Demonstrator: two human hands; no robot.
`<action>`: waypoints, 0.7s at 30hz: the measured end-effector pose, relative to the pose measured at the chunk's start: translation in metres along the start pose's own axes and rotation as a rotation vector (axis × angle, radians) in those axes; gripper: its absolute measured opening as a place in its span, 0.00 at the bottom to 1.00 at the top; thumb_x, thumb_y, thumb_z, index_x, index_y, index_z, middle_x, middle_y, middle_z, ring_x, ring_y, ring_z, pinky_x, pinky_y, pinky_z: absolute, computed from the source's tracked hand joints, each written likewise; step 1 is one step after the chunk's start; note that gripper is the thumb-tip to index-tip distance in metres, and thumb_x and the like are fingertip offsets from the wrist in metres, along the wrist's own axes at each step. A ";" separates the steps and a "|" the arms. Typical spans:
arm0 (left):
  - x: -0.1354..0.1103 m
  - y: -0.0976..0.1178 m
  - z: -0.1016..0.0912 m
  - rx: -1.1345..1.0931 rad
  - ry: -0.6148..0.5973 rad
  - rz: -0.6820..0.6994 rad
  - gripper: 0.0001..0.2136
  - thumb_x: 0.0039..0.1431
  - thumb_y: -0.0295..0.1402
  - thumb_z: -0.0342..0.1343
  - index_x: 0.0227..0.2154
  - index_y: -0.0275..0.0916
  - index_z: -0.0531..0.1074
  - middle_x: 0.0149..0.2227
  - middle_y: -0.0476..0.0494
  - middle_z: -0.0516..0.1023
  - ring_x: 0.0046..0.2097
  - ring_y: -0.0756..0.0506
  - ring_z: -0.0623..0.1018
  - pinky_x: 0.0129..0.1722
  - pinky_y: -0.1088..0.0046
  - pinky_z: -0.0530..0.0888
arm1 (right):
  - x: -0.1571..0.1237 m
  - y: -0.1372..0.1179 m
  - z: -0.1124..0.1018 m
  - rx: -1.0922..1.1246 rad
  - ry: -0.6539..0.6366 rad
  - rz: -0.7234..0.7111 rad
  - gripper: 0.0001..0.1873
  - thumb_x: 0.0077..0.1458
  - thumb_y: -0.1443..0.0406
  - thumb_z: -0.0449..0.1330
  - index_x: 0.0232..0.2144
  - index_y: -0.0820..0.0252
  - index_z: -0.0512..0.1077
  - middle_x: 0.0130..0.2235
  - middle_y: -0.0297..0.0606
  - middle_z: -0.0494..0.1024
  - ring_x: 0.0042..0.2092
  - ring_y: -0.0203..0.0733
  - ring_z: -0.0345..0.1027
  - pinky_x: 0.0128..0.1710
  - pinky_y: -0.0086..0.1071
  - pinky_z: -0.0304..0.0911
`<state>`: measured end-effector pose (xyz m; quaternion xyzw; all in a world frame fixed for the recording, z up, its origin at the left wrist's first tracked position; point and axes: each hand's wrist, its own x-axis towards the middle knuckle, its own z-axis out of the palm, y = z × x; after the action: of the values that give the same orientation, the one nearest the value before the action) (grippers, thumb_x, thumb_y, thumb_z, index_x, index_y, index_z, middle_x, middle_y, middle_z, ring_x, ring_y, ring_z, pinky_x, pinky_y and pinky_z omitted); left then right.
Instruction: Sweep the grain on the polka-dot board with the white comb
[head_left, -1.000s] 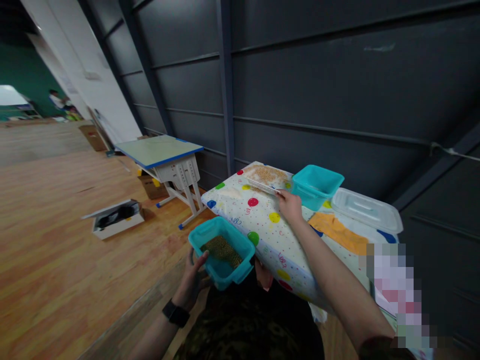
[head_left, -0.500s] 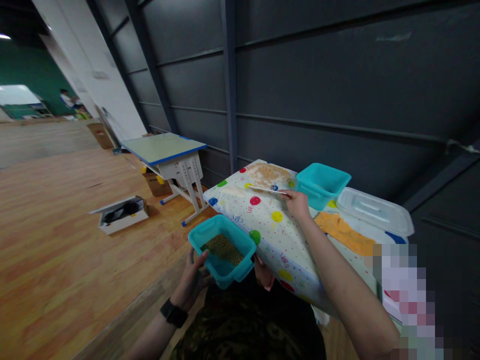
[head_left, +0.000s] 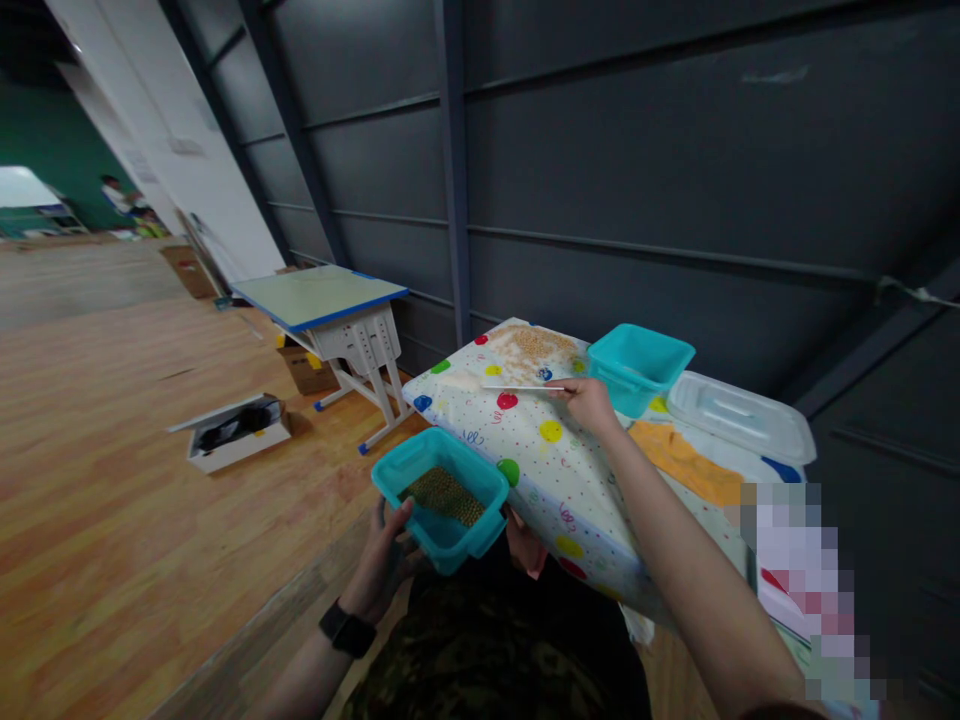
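My left hand (head_left: 388,555) grips the near left side of a teal plastic container (head_left: 450,552), thumb over its rim, beside the table edge. Small greenish-brown beans (head_left: 442,494) lie in it, heaped to one side. Over the table, my right hand (head_left: 591,402) is closed on one end of a thin white strip (head_left: 517,388), seen nearly edge-on; its kind is unclear. The strip's free end points left, close to a low pale, fine-looking heap (head_left: 459,381). Farther back, tan beans (head_left: 541,343) are spread over the patterned tablecloth (head_left: 525,425).
A second teal container (head_left: 637,365) stands at the back right, near a clear lid (head_left: 739,415) and orange cloth (head_left: 686,455). Left are a green-topped desk (head_left: 322,292) and a white box (head_left: 240,435) on the floor. A dark panelled wall (head_left: 637,150) rises behind.
My right hand has drawn the white strip slightly nearer and left, and the strip now lies more level. My left hand keeps the bean container in place. The view has shifted slightly.
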<state>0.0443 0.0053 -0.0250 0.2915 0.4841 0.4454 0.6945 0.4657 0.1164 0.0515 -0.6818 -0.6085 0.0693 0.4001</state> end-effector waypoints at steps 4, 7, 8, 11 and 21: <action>-0.003 0.000 0.003 -0.011 -0.004 -0.014 0.48 0.63 0.49 0.80 0.80 0.59 0.61 0.63 0.34 0.86 0.46 0.35 0.92 0.40 0.57 0.90 | 0.000 -0.007 -0.005 -0.023 0.084 0.035 0.16 0.65 0.68 0.68 0.49 0.54 0.94 0.47 0.43 0.94 0.47 0.59 0.91 0.51 0.44 0.82; -0.004 0.000 0.005 -0.024 0.009 -0.023 0.54 0.60 0.49 0.83 0.82 0.61 0.58 0.64 0.33 0.86 0.47 0.33 0.93 0.40 0.57 0.89 | -0.006 -0.008 -0.003 -0.081 0.136 0.091 0.17 0.65 0.70 0.66 0.48 0.53 0.94 0.47 0.43 0.94 0.50 0.61 0.91 0.54 0.46 0.82; -0.004 -0.001 0.005 -0.021 0.008 -0.022 0.55 0.59 0.50 0.83 0.83 0.60 0.58 0.64 0.32 0.86 0.46 0.33 0.93 0.39 0.58 0.89 | -0.009 -0.009 -0.001 -0.100 0.143 0.104 0.18 0.65 0.70 0.66 0.48 0.53 0.94 0.48 0.44 0.94 0.51 0.61 0.91 0.55 0.46 0.82; -0.006 -0.002 0.007 -0.002 -0.005 -0.011 0.55 0.60 0.51 0.82 0.84 0.59 0.56 0.65 0.32 0.86 0.46 0.33 0.93 0.37 0.59 0.89 | -0.018 -0.011 0.000 -0.155 0.131 0.130 0.18 0.67 0.69 0.66 0.50 0.53 0.94 0.50 0.46 0.94 0.52 0.62 0.91 0.55 0.46 0.81; -0.019 -0.015 0.018 -0.015 -0.037 -0.102 0.51 0.62 0.49 0.81 0.82 0.60 0.58 0.65 0.33 0.86 0.50 0.31 0.94 0.39 0.57 0.92 | -0.067 -0.047 -0.022 -0.497 0.164 0.152 0.18 0.73 0.64 0.62 0.52 0.58 0.92 0.42 0.52 0.94 0.41 0.58 0.88 0.40 0.38 0.71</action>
<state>0.0636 -0.0176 -0.0233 0.2695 0.4820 0.4075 0.7273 0.4254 0.0443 0.0700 -0.8062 -0.5195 -0.1074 0.2621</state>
